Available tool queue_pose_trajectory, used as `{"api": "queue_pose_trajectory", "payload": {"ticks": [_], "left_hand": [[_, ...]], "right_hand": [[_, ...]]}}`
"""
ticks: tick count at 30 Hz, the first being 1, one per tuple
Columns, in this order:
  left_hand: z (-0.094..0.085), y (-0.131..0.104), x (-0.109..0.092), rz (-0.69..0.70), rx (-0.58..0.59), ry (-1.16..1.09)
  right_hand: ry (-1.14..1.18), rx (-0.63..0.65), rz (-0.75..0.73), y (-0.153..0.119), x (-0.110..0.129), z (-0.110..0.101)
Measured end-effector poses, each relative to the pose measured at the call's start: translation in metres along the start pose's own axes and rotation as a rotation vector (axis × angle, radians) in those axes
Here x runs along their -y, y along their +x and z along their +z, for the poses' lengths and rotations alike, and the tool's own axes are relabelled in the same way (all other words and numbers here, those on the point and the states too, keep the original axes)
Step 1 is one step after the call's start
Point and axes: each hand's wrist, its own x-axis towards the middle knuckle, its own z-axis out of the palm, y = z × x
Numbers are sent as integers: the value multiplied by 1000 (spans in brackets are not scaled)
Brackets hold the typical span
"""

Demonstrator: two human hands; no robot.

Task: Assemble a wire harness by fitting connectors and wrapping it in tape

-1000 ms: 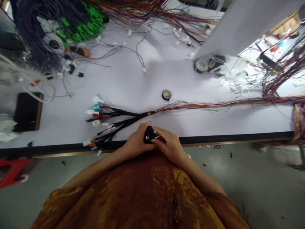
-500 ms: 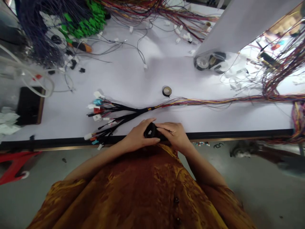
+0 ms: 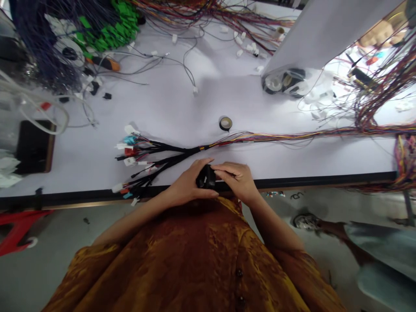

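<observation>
At the table's front edge my left hand (image 3: 188, 183) grips a black roll (image 3: 206, 177), thumb below and fingers above. My right hand (image 3: 238, 178) pinches at the roll's right side, its fingertips pressed together on the black material. Just behind my hands lies a wire harness (image 3: 182, 152), its branches wrapped in black and ending in white, blue and red connectors (image 3: 130, 151) on the left. Its bare coloured wires (image 3: 276, 138) run to the right. A small roll of black tape (image 3: 225, 123) lies behind the harness.
Dark wires with green connectors (image 3: 120, 30), an orange-handled tool (image 3: 108, 63) and a phone (image 3: 35, 146) are at the left. A white post (image 3: 315, 39) rises at the back right, near tangled wires (image 3: 383, 91). Another person's legs (image 3: 370, 242) show at lower right.
The black roll has turned in my hands, its ring opening less visible. The view has shifted slightly, and more of the other person's legs shows at the lower right.
</observation>
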Motion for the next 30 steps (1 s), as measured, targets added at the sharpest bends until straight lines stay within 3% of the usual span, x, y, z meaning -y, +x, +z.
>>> {"api": "queue_pose_trajectory", "payload": {"ticks": [5,10,18,22,26,30], "left_hand": [[-6,1,1,50,-27,-10],[-9,2,2,41,-97,-5],[-9,4,5,26,-175,22],[-11,4,2,29,-185,90],[-15,2,-3,27,-166,147],[-17,1,-7,16,-94,147]], "right_hand": [[-31,-13,-98,2,3,-2],[-217,-22,-252,-3,9,-1],[-344,-68,-304,-11,13,7],[-271,-95,-277,-7,11,10],[-110,-75,-127,0,11,9],[-94,-52,-23,10,12,3]]}}
